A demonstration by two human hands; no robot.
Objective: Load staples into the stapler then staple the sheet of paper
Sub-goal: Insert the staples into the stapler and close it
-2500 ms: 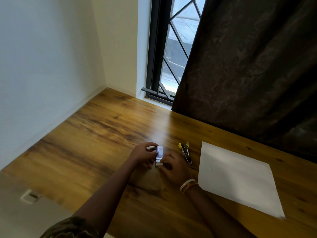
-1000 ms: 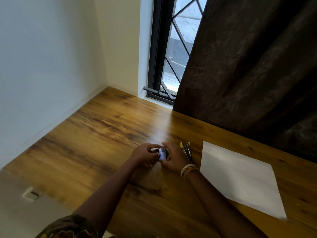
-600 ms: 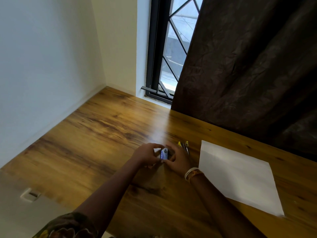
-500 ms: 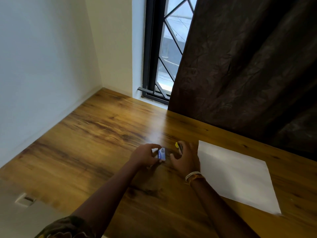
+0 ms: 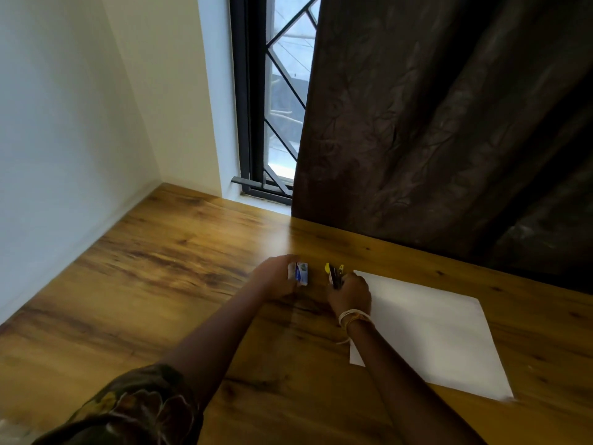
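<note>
My left hand (image 5: 276,278) holds a small white and blue staple box (image 5: 299,273) on the wooden table (image 5: 154,284). Just to its right, my right hand (image 5: 350,292) curls around the black and yellow stapler (image 5: 333,273), whose yellow tips stick out past my fingers. A white sheet of paper (image 5: 426,329) lies flat on the table to the right of that hand, its left edge partly under my right wrist.
A dark brown curtain (image 5: 449,123) hangs along the table's far right edge. A barred window (image 5: 272,101) sits at the back, and white walls (image 5: 64,123) close off the table's left side.
My right hand left the staple box and moved right onto the stapler. My left hand stays on the box. The camera tilted and shifted a little.
</note>
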